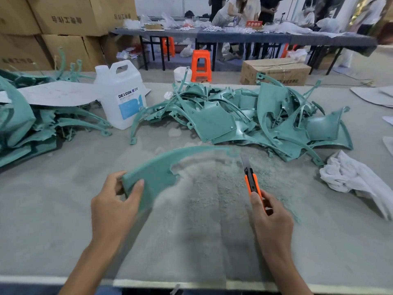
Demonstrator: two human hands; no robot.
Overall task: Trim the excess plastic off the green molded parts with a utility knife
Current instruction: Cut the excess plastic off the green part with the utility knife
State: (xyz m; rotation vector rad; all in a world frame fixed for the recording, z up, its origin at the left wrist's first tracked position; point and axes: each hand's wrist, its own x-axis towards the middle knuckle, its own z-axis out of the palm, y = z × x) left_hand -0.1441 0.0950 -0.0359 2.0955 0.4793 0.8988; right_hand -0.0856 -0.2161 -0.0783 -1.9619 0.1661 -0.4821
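Observation:
My left hand grips the wide end of a curved green molded part, which is blurred and arcs up and right over the table. My right hand holds an orange and black utility knife with its blade out, pointing away from me. The blade tip lies close to the part's thin far end. Green shavings cover the table between my hands. A large pile of green molded parts lies behind, and another stack of green parts sits at the left.
A white DEXCON jug stands behind my left hand, next to a grey cardboard sheet. A crumpled white cloth lies at the right. Cardboard boxes, orange stools and people at a long table fill the background.

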